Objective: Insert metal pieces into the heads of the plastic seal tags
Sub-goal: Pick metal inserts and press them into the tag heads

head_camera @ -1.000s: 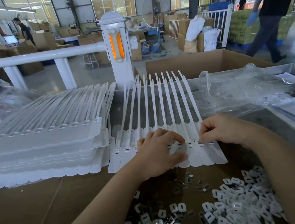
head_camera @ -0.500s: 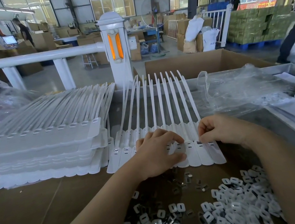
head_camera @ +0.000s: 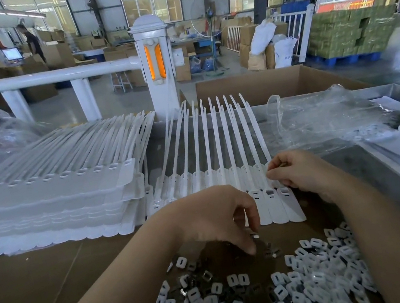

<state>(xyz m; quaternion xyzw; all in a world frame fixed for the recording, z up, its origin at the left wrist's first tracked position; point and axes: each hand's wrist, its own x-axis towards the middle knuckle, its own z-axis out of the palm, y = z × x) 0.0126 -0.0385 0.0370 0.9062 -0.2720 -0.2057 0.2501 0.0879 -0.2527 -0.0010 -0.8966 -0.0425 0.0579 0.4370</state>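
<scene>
Nearest us, at the near edge of the table (head_camera: 42, 280), a loose heap of white plastic caps (head_camera: 319, 272) mixed with small metal pieces (head_camera: 205, 276) lies between our forearms. Our left hand (head_camera: 213, 218) reaches down over the heap, fingers curled, fingertips at a metal piece; we cannot tell if it already pinches one. Just beyond, our right hand (head_camera: 301, 173) sits at the right end of the strip of seal tags (head_camera: 224, 173), thumb and forefinger pressed together there, on a tag or a small part, too small to tell.

The strip lies flat mid-table, heads toward us, tails fanning away to the far edge. At the left end two heads (head_camera: 162, 202) seem to show inserts in their slots. The three heads (head_camera: 270, 193) to the right look different, slots lighter, likely empty. The middle heads are hidden by our left hand. So we judge this strip partly done, several heads left.

Further left, a tall stack of tag strips (head_camera: 50, 201) waits; filled or not, we cannot tell. On the right, crumpled clear plastic bags (head_camera: 321, 119). Beyond the far edge, an open cardboard box (head_camera: 262, 87) and a white railing post (head_camera: 155, 65).
</scene>
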